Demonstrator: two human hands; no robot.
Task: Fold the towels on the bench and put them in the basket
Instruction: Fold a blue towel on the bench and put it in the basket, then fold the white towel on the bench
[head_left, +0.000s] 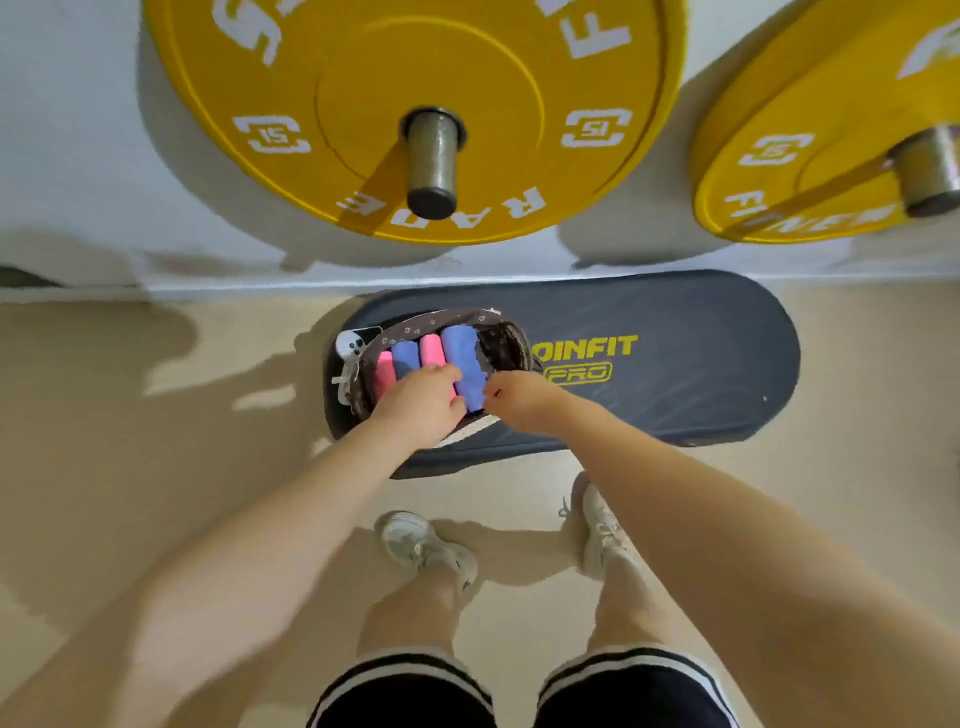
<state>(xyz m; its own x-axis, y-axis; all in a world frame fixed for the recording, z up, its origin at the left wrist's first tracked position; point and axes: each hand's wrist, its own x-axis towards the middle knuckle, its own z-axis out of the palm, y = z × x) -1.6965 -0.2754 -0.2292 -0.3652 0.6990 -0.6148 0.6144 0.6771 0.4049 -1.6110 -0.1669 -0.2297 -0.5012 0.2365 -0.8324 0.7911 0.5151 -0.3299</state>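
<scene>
- Towels, four of them rolled or folded, lie side by side inside the basket (506, 340): a pink towel (385, 371) at the basket's left wall, then a blue towel (405, 357), a second pink towel (430, 349), and a larger blue towel (464, 358) nearest the basket's right wall.
- The basket is brown wicker with a brown fabric liner printed with small pale flowers, and it stands on the left end of the desk (675, 358), a dark padded gym bench.
- Yellow lettering on the desk, just right of the basket, reads "OINFIT" above "PRO" in an outlined box; the basket covers the start of the word.
- Beyond the basket, on a white wall, hangs a yellow weight plate (363, 104) on a metal peg, with white marks "15" in brackets and partial letters "RADE"; a second yellow plate (810, 156) to its right shows "15" and "FIVE".
- A white phone (349, 345) sits against the basket's left outer side.
- Two pale sneakers (415, 540) stand on the beige floor, on the near side of the basket.
- The left hand (423, 397) reaches into the basket, fingers curled over the near ends of the middle towels.
- The right hand (514, 397) is at the basket's near right rim, thumb and fingertips pinching the near end of the larger blue towel.
</scene>
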